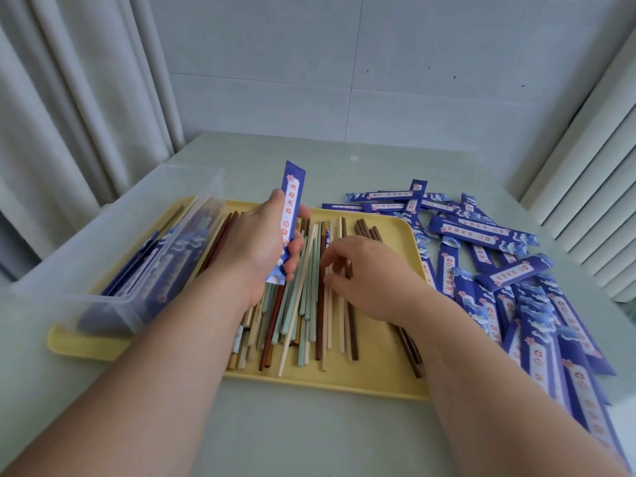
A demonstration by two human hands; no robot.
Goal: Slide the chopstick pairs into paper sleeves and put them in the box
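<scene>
Pale table [309,425], yellow tray [378,380] mid-frame. My left hand [261,242] grips blue sleeve [292,208] upright above chopsticks [303,315], ready for loading, I judge. Right hand [364,273] curled over pile, seeking pair; grip unclear. Box [113,256] at left, spare sleeves [488,235] at right.

A tray [378,380] sits on the table [309,425] at centre frame, with loose chopsticks [303,315] lying lengthwise in it. At the left a plastic box [113,235] overlaps the tray's left part, with packed sleeves [144,266] inside. Right of the tray, paper sleeves [481,235] lie scattered on the table toward the right edge. Above the chopsticks the left hand [261,239] holds one sleeve [292,201] upright. Just right of it, the right hand [368,277] rests on the chopsticks.
</scene>
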